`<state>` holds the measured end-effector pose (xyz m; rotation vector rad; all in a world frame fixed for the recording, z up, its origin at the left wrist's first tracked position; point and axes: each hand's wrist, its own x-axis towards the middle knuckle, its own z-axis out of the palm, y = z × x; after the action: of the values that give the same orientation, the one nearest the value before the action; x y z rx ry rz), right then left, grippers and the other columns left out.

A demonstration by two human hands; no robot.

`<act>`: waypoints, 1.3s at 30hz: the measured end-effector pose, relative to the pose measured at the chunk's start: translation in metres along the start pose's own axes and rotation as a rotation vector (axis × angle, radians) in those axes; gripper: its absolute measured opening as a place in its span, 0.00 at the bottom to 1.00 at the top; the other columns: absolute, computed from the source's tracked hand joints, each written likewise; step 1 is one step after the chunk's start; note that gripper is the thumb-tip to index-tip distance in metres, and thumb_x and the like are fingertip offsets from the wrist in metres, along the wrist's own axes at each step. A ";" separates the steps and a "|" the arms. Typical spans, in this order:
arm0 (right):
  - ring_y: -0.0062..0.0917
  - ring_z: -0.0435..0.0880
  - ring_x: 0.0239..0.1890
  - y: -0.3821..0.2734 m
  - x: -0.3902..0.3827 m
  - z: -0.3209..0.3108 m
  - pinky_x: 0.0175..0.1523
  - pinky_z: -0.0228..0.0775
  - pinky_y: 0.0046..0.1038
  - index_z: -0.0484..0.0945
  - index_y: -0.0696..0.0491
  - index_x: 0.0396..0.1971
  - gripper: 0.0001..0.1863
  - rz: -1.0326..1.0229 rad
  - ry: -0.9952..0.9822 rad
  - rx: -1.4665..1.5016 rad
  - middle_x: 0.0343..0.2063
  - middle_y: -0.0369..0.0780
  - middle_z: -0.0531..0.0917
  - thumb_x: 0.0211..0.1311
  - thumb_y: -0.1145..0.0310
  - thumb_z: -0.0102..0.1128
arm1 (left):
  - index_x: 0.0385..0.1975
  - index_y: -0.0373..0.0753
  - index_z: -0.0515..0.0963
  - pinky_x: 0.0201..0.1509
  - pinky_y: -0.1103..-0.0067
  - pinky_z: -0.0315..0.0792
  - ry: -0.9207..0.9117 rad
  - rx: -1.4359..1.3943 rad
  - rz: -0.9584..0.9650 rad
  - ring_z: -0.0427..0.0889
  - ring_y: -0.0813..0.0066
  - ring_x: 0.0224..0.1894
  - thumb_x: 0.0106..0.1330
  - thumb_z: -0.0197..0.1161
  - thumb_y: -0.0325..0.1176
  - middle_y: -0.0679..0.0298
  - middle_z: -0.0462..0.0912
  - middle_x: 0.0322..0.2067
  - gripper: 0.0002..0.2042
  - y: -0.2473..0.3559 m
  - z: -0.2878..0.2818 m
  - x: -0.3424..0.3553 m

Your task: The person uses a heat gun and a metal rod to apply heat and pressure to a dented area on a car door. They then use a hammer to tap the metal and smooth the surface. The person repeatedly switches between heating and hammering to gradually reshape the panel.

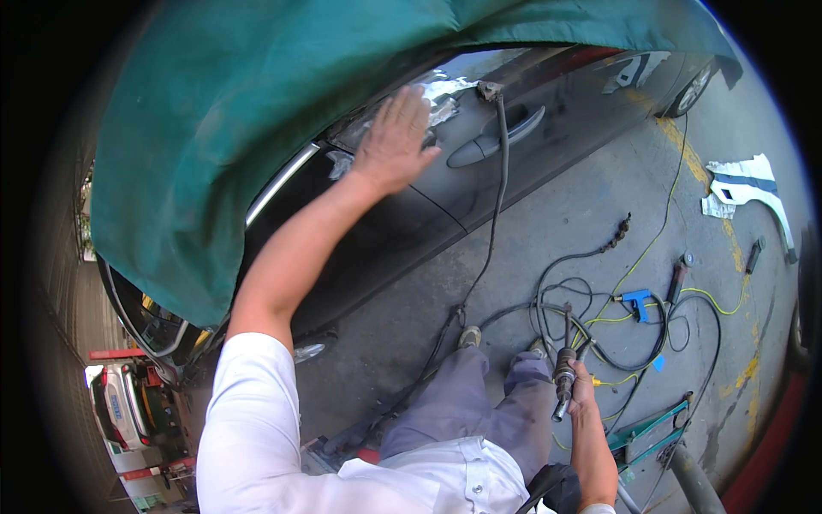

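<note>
Head view: the bare left hand [392, 144] is held flat, thumb apart, by a shiny silvery patch [447, 89] on the dark-painted metal car [368, 231]; can't tell if it's touching. A grey cylindrical metal tool [564, 373] is gripped in the bare right hand [582, 387].

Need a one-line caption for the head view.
Left hand open over a dark car partly draped with a green cover, right hand gripping a metal tool.
</note>
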<state>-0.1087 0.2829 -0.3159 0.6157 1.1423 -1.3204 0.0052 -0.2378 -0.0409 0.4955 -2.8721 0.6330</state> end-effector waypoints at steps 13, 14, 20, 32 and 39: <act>0.24 0.73 0.11 0.094 0.000 -0.021 0.11 0.65 0.22 0.74 0.48 0.42 0.22 -0.006 0.234 0.307 0.22 0.40 0.81 0.59 0.47 0.62 | 0.71 0.29 0.58 0.80 0.62 0.44 -0.277 0.023 0.252 0.50 0.52 0.77 0.63 0.63 0.54 0.47 0.54 0.74 0.43 -0.078 -0.029 -0.112; 0.24 0.73 0.11 0.101 -0.001 -0.021 0.11 0.65 0.22 0.75 0.48 0.42 0.22 -0.014 0.256 0.325 0.22 0.40 0.81 0.59 0.46 0.61 | 0.71 0.29 0.58 0.80 0.62 0.44 -0.259 0.011 0.267 0.50 0.51 0.77 0.63 0.63 0.54 0.47 0.54 0.74 0.43 -0.082 -0.030 -0.112; 0.23 0.76 0.14 0.144 -0.008 -0.004 0.12 0.65 0.20 0.75 0.47 0.43 0.22 -0.084 0.269 0.404 0.23 0.40 0.81 0.60 0.45 0.60 | 0.70 0.27 0.58 0.80 0.62 0.44 -0.131 -0.001 0.336 0.50 0.52 0.77 0.65 0.60 0.56 0.46 0.54 0.74 0.43 -0.080 -0.009 -0.045; 0.24 0.83 0.23 0.193 -0.026 0.051 0.14 0.66 0.18 0.76 0.49 0.42 0.21 -0.039 0.260 0.552 0.24 0.35 0.81 0.62 0.45 0.58 | 0.67 0.24 0.62 0.79 0.61 0.44 -0.173 0.000 0.242 0.49 0.47 0.77 0.62 0.64 0.57 0.41 0.54 0.72 0.44 -0.094 -0.023 -0.149; 0.24 0.80 0.19 0.200 -0.016 0.058 0.12 0.65 0.18 0.75 0.50 0.43 0.21 0.002 0.264 0.504 0.25 0.41 0.82 0.62 0.47 0.59 | 0.68 0.24 0.61 0.80 0.61 0.42 -0.143 0.010 0.174 0.46 0.48 0.78 0.63 0.61 0.59 0.41 0.52 0.73 0.45 -0.089 -0.013 -0.127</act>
<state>0.0993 0.2802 -0.3283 1.1858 1.0138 -1.5706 0.1560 -0.2726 -0.0234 0.3059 -3.0729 0.6638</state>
